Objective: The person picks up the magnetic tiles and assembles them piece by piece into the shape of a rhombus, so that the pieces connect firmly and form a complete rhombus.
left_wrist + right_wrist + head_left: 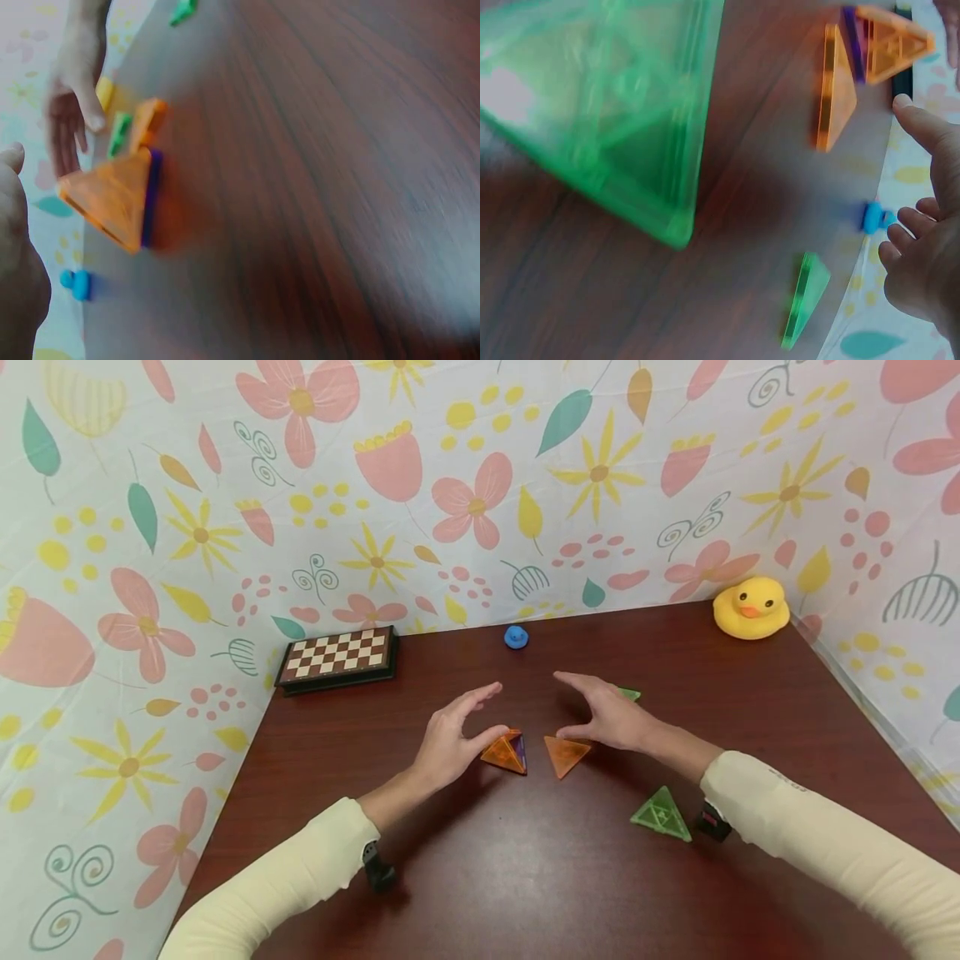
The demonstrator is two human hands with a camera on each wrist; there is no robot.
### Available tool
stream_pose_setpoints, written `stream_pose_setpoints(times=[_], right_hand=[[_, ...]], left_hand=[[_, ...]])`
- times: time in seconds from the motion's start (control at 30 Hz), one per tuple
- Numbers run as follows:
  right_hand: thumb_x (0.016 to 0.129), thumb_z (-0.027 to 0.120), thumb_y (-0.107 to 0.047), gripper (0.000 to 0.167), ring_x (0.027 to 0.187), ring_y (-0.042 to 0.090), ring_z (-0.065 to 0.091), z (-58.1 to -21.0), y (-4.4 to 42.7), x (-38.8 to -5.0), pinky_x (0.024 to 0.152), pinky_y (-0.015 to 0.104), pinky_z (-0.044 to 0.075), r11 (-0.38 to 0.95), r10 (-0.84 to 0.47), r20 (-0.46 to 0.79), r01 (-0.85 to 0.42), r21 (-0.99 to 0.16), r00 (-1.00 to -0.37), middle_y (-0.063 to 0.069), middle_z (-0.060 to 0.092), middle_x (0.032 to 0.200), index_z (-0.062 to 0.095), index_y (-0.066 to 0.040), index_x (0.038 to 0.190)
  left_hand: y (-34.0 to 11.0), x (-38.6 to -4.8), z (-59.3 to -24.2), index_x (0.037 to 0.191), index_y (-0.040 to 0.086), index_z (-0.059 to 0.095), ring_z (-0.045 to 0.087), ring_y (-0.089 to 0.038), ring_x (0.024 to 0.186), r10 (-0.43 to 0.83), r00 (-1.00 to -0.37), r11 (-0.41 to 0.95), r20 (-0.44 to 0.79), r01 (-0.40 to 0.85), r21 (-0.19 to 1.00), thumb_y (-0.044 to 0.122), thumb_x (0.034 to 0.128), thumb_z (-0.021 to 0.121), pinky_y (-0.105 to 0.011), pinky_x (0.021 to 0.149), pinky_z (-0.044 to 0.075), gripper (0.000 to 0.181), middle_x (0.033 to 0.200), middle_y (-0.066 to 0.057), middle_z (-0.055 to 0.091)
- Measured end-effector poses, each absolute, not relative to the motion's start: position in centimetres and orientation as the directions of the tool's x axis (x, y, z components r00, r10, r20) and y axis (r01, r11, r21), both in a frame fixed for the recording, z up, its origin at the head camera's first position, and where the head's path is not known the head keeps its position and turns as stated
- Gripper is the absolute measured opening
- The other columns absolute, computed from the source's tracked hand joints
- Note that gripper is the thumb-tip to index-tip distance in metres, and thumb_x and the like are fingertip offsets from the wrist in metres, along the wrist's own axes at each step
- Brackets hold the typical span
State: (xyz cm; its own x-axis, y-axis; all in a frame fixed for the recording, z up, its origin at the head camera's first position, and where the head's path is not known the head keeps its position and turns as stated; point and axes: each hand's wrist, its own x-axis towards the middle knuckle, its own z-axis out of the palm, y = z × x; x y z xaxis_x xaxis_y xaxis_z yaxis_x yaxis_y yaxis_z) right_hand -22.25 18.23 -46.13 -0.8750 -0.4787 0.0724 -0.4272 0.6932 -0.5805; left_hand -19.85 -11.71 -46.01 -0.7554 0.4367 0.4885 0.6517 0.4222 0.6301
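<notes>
My left hand (448, 742) hovers with fingers spread apart, its thumb near a small pyramid (504, 753) of translucent orange triangular tiles with a purple tile on one side. In the left wrist view the pyramid (112, 199) stands apart from that hand. Just right of it, a loose orange triangular tile (566, 755) lies flat. My right hand (618, 717) is held above the table, fingers extended and holding nothing, its thumb over that tile's edge. Behind this hand a green triangular tile (630, 694) is partly hidden. Another green tile (662, 817) lies near the right wrist.
At the back left of the dark wooden table (525, 877) is a checkered board-game box (337, 656). A small blue duck (516, 637) sits at the back middle, and a large yellow duck (751, 608) at the back right corner. A flower-patterned cloth (465, 443) hangs behind.
</notes>
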Motion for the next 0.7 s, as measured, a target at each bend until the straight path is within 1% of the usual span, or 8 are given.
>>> stream_pose_setpoints(times=[0.17,0.23,0.33,0.5,0.53,0.6,0.7], right_hand=[[0.087,0.092,-0.024,0.098,0.148,0.047,0.04,-46.2,20.1,-23.1,0.116,0.065,0.038,0.721,-0.44,0.048,-0.384,-0.576,-0.897,0.028,0.039,0.163,0.035,0.002,0.163],[0.087,0.092,-0.024,0.098,0.147,0.047,0.042,-46.3,21.0,-23.3,0.115,0.065,0.039,0.728,-0.426,0.044,-0.371,-0.576,-0.904,0.028,0.039,0.163,0.035,0.002,0.162],[0.088,0.091,-0.025,0.098,0.147,0.048,0.04,-46.6,22.3,-23.6,0.115,0.066,0.039,0.737,-0.41,0.033,-0.352,-0.576,-0.912,0.029,0.039,0.162,0.034,0.003,0.162],[0.089,0.09,-0.026,0.096,0.147,0.051,0.037,-47.3,24.2,-23.9,0.115,0.068,0.036,0.749,-0.399,0.01,-0.332,-0.573,-0.917,0.032,0.038,0.161,0.035,0.006,0.161],[0.089,0.09,-0.026,0.095,0.147,0.051,0.038,-47.4,24.5,-23.9,0.115,0.068,0.036,0.751,-0.397,0.008,-0.33,-0.572,-0.918,0.032,0.039,0.16,0.036,0.007,0.16],[0.088,0.09,-0.026,0.093,0.145,0.051,0.039,-47.7,25.0,-23.9,0.114,0.068,0.036,0.75,-0.395,0.007,-0.327,-0.575,-0.919,0.032,0.041,0.159,0.039,0.008,0.158],[0.088,0.091,-0.025,0.089,0.141,0.05,0.044,-48.0,25.7,-23.9,0.112,0.068,0.038,0.745,-0.395,0.02,-0.333,-0.578,-0.918,0.033,0.045,0.154,0.043,0.009,0.155]], left_hand=[[-10.0,-18.9,-44.8,0.158,0.014,0.051,0.063,-0.024,0.132,0.426,-0.766,0.412,0.482,0.639,0.65,0.022,0.0916,0.087,-0.036,0.113,0.048,0.076,0.155,-0.003,0.058],[-9.2,-18.4,-44.6,0.161,0.015,0.047,0.063,-0.023,0.133,0.431,-0.77,0.41,0.471,0.632,0.658,0.023,0.0922,0.086,-0.036,0.111,0.049,0.079,0.158,-0.002,0.054],[-8.0,-17.6,-44.7,0.164,0.016,0.042,0.062,-0.023,0.134,0.447,-0.764,0.4,0.466,0.637,0.659,0.023,0.0925,0.086,-0.036,0.111,0.049,0.084,0.161,-0.003,0.051],[-6.4,-16.6,-45.4,0.165,0.012,0.038,0.062,-0.026,0.134,0.477,-0.745,0.394,0.466,0.655,0.644,0.019,0.093,0.086,-0.037,0.111,0.049,0.087,0.163,-0.008,0.049],[-6.1,-16.4,-45.6,0.165,0.012,0.038,0.063,-0.026,0.134,0.482,-0.745,0.398,0.461,0.655,0.642,0.019,0.0933,0.085,-0.037,0.109,0.051,0.086,0.162,-0.009,0.049],[-5.6,-16.0,-45.9,0.165,0.012,0.038,0.062,-0.024,0.134,0.491,-0.754,0.425,0.436,0.644,0.636,0.022,0.0946,0.084,-0.038,0.108,0.052,0.085,0.163,-0.008,0.049],[-4.9,-15.4,-46.6,0.166,0.013,0.036,0.055,-0.021,0.142,0.51,-0.774,0.463,0.375,0.614,0.639,0.026,0.0964,0.082,-0.039,0.111,0.05,0.085,0.165,-0.005,0.045]])
